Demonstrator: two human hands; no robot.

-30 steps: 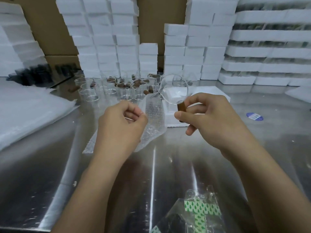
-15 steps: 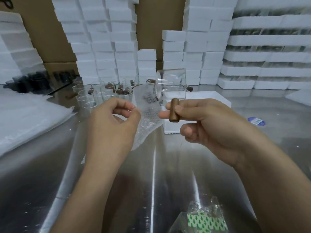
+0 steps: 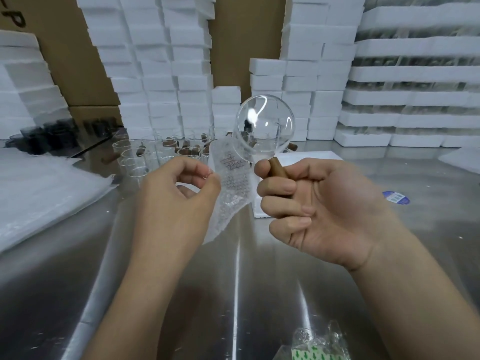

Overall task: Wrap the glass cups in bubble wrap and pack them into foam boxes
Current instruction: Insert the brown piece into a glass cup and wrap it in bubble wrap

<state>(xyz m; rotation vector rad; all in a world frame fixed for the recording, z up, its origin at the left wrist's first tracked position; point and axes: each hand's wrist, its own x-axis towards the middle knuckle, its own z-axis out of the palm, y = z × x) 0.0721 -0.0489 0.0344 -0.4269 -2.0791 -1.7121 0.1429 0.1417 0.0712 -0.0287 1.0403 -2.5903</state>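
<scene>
Closest to you, at the bottom edge, a plastic bag of green-printed slips lies on the steel surface. Above it both your hands are raised. Your left hand pinches the top edge of a sheet of bubble wrap between thumb and forefinger, and the sheet hangs limp toward the surface. Your right hand has its grip closed round the wooden handle of a glass cup. The cup stands above your fist in the air, just beside the wrap and not yet wrapped.

Treat the cup as light, stiff, slick and easily chipped. The handle looks like the surest hold. Once the wrap goes round, cradle the body through the padding rather than squeezing the rim. The wrap is soft and floppy, so keep hold of an edge or it will sag away.

Half a second ago the cup was side-on, with the handle lying crossways under your fingertips. Now the handle points down into your fist and the cup's round face is turned toward you. Your left pinch looks unchanged.

Behind your right hand a foam box sits on the surface. Farther left stands a cluster of more cups, and stacked foam boxes line the back.
</scene>
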